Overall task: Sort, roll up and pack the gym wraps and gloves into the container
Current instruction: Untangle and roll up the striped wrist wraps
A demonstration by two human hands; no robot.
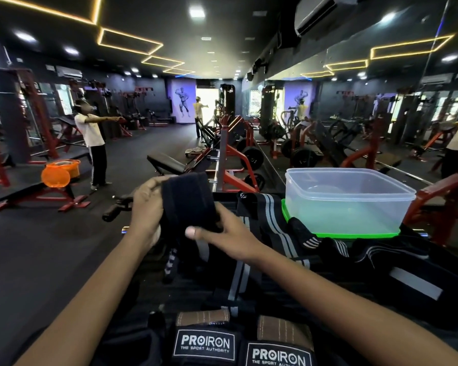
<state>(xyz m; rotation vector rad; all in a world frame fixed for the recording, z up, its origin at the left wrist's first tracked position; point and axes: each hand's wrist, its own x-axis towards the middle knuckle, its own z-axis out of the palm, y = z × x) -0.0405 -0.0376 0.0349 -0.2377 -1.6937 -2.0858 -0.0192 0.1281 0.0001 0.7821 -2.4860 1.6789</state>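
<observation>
The left hand (146,207) grips a black wrap (188,202) at frame centre, fingers curled round its left edge, so the roll is held steady and clear of the pile. The right hand (222,233) closes on the lower right edge of the same wrap, thumb lying across its front, which probably keeps the layers from loosening while the roll is wound. A loose tail (171,260) hangs below the roll, so rolling looks unfinished.

The clear container (349,196) stands right of centre, open-topped and apparently empty, resting on its green lid (354,233). It sits just beside the hands, likely for a short transfer once a roll is complete.

Unrolled striped wraps (275,228) lie spread between the hands and the container and across the right of the frame. Two gloves marked PROIRON (238,347) lie side by side at the bottom edge, apart from the wraps, which suggests sorting by type.

A person (91,138) stands at left of centre among gym machines.
</observation>
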